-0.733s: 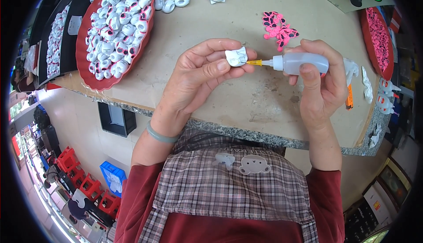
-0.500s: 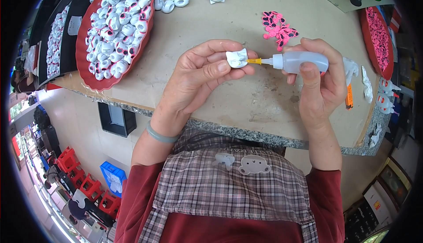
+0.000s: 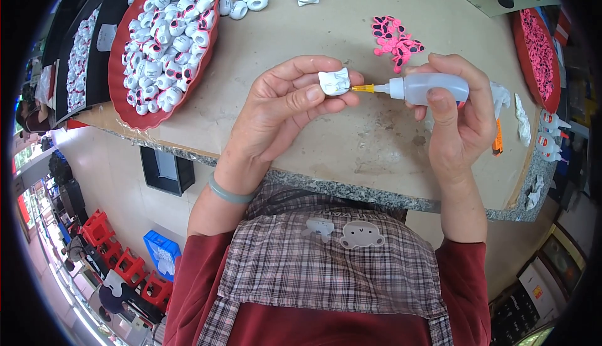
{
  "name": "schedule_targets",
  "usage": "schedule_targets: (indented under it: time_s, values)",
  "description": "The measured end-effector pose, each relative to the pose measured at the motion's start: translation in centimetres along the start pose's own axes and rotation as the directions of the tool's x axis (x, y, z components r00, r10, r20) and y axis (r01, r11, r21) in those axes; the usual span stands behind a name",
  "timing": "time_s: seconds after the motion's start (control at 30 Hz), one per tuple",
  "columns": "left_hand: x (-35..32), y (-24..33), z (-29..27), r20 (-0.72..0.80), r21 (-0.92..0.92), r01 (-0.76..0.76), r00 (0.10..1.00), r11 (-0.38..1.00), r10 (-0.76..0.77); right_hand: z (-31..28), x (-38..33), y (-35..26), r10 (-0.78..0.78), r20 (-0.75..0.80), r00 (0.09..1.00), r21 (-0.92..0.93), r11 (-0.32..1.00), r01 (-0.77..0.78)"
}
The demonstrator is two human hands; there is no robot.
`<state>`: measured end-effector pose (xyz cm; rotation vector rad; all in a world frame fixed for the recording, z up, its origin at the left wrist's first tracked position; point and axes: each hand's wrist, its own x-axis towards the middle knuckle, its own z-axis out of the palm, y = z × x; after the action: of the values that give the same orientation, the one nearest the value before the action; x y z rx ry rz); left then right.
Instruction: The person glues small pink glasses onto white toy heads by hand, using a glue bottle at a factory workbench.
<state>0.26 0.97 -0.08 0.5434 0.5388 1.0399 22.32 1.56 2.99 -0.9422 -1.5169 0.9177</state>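
Left hand (image 3: 285,98), fingers pinching a white piece (image 3: 334,82) over the bench (image 3: 295,35); right hand (image 3: 461,129), fingers around a squeeze bottle (image 3: 429,89). Apparently part-done — some pieces in the red tray (image 3: 147,120) bear pink frames; this one shows none.
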Motion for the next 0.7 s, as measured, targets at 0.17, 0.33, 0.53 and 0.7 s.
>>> schedule_targets:
  time_s: [0.17, 0.33, 0.53, 0.7]
  values:
    - [0.1, 0.0, 0.2, 0.002, -0.019, -0.001, 1.0, 1.0, 0.001, -0.6, 0.5, 0.5, 0.081, -0.033, 0.996, 0.222, 0.972, -0.071]
    - [0.0, -0.1, -0.1, 0.001, -0.024, -0.017, 1.0, 1.0, 0.017, -0.9, 1.7, 1.3, 0.196, -0.062, 0.979, 0.286, 0.943, -0.17]
    - [0.0, -0.1, -0.1, 0.026, -0.038, -0.017, 0.999, 0.999, 0.018, -1.1, 2.1, 1.7, 0.428, -0.043, 0.903, 0.319, 0.862, -0.394]
    - [-0.2, -0.1, -0.2, 0.024, -0.038, -0.019, 1.0, 0.999, 0.02, -1.7, 2.1, 1.7, 0.429, -0.076, 0.9, -0.262, 0.862, -0.433]
